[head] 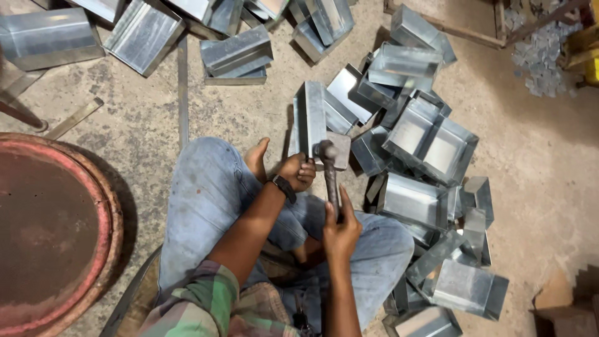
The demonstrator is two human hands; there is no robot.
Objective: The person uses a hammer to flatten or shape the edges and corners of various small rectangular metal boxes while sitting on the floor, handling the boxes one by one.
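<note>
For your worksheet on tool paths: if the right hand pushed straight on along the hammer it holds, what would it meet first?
The right hand would likely meet the hammer head, then the upright sheet-metal box; depth is unclear.

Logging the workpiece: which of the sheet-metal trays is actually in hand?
The upright tray gripped by the left hand, hammer head against it. All others lie loose on the floor.

Faded blue jeans (pixel 212 193), green and red plaid shirt sleeve (pixel 199 299), black wristband (pixel 285 188), bare foot (pixel 256 157)
</note>
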